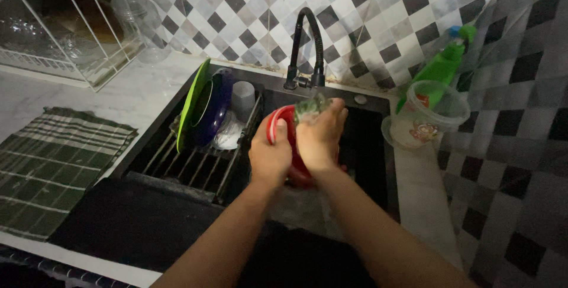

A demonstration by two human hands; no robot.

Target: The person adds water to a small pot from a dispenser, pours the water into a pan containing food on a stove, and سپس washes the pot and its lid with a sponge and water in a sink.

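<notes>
Over the black sink, both of my hands work on a red bowl with a white rim. My left hand grips the bowl's left edge and holds it on its side. My right hand presses a green sponge against the bowl, under the spout of the black faucet. Most of the bowl is hidden behind my hands.
A drying rack across the sink's left half holds a green plate, a dark blue bowl and a white cup. A clear plastic cup and green spray bottle stand right. A striped cloth lies left.
</notes>
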